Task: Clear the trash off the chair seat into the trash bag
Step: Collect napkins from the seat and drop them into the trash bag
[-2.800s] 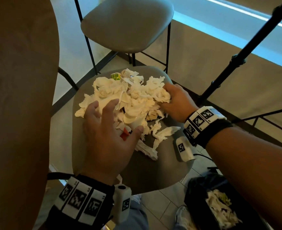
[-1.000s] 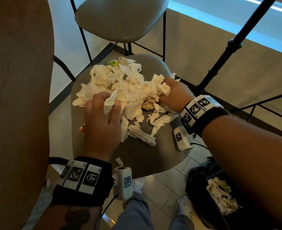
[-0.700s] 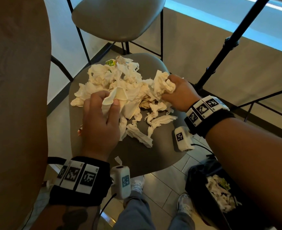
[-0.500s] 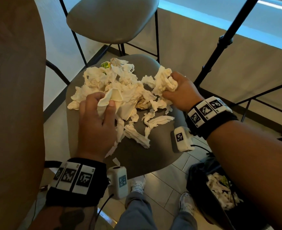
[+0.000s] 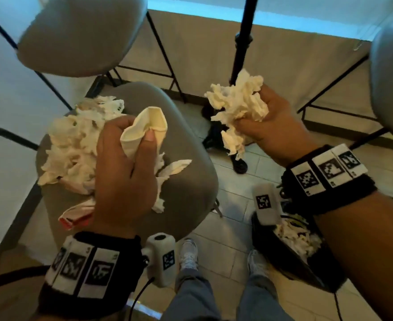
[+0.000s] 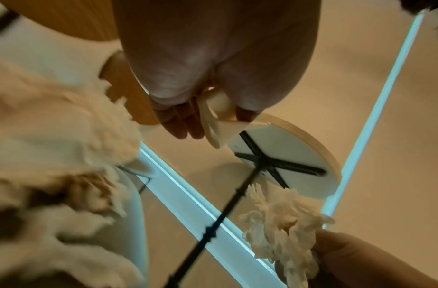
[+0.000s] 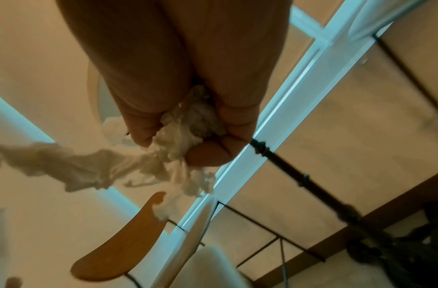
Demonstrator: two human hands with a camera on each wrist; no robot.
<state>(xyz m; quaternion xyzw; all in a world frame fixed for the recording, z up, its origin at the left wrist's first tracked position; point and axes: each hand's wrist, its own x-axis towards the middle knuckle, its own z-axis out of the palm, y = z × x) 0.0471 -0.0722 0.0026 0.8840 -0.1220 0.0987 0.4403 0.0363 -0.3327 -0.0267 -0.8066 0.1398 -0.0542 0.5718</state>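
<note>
Head view: a wad of tissue (image 5: 239, 100) is clenched in the right hand (image 5: 271, 126), off the chair seat (image 5: 186, 172); a folded napkin (image 5: 146, 126) is pinched in the left hand (image 5: 123, 172). Loose strips could be dropped short of the trash bag (image 5: 290, 258).

Both hands (image 5: 123, 172) (image 5: 271, 126) raised, fingers curled tight.

Wristbands (image 5: 329, 179): black, white coded tags.
Wrist cameras (image 5: 162, 258): white, cabled.
Trousers (image 5: 190, 295): blue-grey.
Shoes (image 5: 188, 253): pale.
</note>
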